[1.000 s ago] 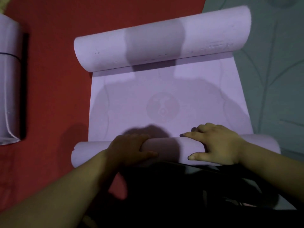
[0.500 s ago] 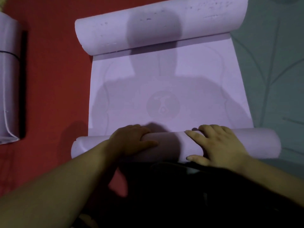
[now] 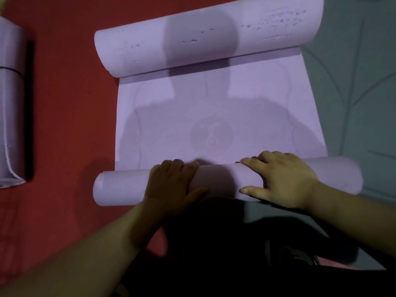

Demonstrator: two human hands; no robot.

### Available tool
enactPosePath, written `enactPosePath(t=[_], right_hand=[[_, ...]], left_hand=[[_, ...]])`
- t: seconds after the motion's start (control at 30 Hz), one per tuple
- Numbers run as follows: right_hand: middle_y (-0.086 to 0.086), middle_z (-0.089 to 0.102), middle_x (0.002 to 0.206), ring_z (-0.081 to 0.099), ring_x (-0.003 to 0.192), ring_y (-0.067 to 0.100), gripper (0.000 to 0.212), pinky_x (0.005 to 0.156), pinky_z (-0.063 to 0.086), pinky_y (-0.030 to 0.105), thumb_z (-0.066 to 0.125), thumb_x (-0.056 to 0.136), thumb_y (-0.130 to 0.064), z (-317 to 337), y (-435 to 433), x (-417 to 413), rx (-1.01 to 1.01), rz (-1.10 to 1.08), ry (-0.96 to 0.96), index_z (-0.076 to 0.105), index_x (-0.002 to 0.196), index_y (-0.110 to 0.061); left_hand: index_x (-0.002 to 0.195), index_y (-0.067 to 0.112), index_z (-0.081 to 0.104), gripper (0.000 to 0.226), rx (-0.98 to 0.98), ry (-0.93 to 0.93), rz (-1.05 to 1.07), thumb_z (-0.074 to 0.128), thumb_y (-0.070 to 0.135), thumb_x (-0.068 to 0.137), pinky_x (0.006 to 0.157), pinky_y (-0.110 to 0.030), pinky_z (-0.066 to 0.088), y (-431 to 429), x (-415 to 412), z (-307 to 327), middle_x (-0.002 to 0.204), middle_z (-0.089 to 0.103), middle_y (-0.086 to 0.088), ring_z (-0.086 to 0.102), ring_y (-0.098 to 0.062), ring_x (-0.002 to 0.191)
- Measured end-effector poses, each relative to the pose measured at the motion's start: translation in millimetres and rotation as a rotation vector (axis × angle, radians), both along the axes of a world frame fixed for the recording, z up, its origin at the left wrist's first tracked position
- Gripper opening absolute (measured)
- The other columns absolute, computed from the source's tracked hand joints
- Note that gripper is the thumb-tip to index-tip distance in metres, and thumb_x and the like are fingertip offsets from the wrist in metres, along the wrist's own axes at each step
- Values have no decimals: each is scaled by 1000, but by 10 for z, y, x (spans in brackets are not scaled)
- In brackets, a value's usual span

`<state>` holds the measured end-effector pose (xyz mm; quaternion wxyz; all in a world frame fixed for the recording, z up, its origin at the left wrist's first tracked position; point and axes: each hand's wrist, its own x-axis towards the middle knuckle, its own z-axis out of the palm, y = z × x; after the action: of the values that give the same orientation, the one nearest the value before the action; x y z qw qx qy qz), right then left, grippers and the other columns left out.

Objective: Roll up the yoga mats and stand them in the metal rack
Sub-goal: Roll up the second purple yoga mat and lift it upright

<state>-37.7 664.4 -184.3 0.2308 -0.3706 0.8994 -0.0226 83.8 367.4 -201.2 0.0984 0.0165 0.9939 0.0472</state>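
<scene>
Matt, pitted lilac foam mat [image 3: 214,108] on smooth red floor [image 3: 68,99]

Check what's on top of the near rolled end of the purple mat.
The left hand curls over the near roll left of centre; the right hand lies flatter on it, further right. Nothing else shows on top. The roll's surface under both palms is covered.

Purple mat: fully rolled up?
No, a flat stretch lies open between the near roll under the left hand and right hand and the far roll.
</scene>
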Motion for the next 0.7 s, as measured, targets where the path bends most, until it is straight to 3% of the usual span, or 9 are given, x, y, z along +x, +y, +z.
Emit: enactPosePath(t=[0.27,0.37,0.47,0.57,0.7], right_hand=[[-12,59,125,59,115,19,84,94,46,38,13,82,-94,68,-68,-89,40,29,-38,21,154,-52],[-11,59,125,58,117,19,84,94,46,38,11,82,-94,79,-100,-181,29,48,-80,14,156,-54],[-6,56,136,56,120,24,80,98,46,42,14,87,-89,59,-86,-177,-10,62,-50,22,157,-50],[11,56,134,58,112,37,77,93,46,48,27,94,-80,-33,-69,25,-30,113,114,34,158,-38],[11,57,135,59,109,37,77,90,46,48,26,94,-81,-62,-89,-20,23,156,135,29,159,-39]], left_hand=[[141,36,53,79,-48,-73,-2,25,86,87,80,-43,48,-42,-126,35,106,61,-4,58,-32,94],[151,46,38,77,-56,-133,-5,19,86,87,83,-43,47,-63,-215,56,109,61,-3,59,-32,99],[153,51,29,78,-36,-196,-8,11,86,86,88,-43,45,-92,-313,79,113,59,-2,57,-30,106],[151,52,29,78,-23,-232,-10,10,86,84,90,-43,43,-118,-383,78,115,58,-2,56,-30,110],[151,51,31,81,-23,-264,1,8,85,82,92,-44,44,-113,-406,65,118,59,-3,56,-31,112]])
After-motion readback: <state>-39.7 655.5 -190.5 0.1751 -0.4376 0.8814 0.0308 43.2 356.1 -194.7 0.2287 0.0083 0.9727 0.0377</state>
